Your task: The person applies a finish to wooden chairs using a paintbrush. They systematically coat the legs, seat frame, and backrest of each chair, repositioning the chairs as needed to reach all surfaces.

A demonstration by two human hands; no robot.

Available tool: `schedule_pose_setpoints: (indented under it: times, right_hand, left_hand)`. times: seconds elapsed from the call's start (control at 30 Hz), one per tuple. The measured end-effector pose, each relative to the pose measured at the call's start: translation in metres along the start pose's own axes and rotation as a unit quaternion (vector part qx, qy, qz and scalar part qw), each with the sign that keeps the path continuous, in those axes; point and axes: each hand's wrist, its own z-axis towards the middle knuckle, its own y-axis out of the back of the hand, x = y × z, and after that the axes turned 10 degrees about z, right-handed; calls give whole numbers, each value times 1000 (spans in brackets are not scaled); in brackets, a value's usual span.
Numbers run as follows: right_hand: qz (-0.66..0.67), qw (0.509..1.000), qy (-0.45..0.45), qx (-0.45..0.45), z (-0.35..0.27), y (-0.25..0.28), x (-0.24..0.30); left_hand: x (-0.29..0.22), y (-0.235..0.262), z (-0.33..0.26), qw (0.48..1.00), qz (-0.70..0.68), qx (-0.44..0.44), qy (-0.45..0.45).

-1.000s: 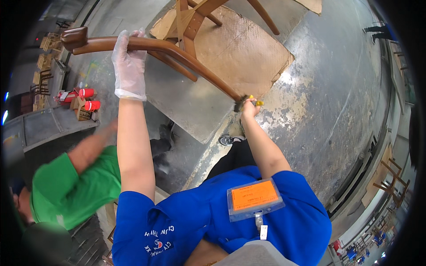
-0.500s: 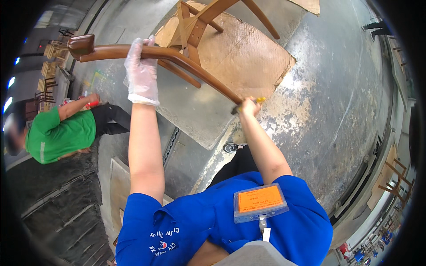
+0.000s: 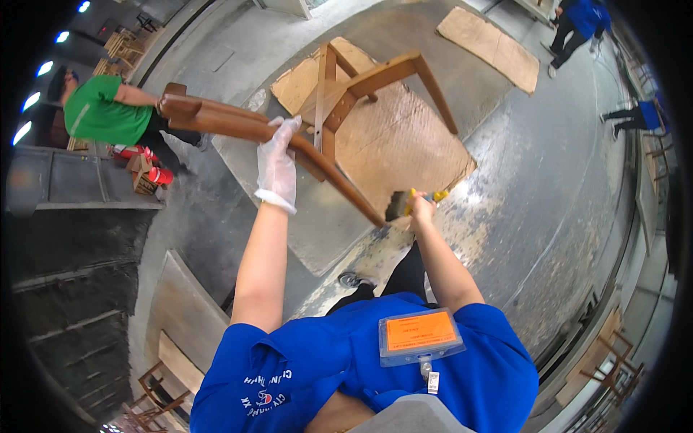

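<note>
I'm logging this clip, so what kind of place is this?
Probably a furniture finishing workshop: a gloved left hand grips a wooden chair, the right hand holds a paintbrush, cardboard sheets cover stained concrete.

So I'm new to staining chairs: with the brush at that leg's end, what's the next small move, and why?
Probably draw the brush back up the leg toward the left hand. Its bristles sit at the leg's tip, the gloved left hand grips the chair tilted off the cardboard, and the right hand holds the handle.
</note>
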Motion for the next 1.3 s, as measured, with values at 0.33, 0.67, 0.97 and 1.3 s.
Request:
schedule_pose_setpoints:
  times: [0.33,0.67,0.97,1.3]
  right_hand:
    - [-16,998,-21,-58,196,107,183]
    - [-43,995,67,-62,282,132,305]
    - [-30,997,14,70,227,68,309]
    - [-26,998,52,8,205,115,358]
  left_hand:
    - [29,-43,41,970,-57,-215,-95]
    - [-10,-172,64,926,-3,-330,-183]
    - [34,-314,95,911,260,-190,-258]
    - [132,-398,107,967,134,-29,-215]
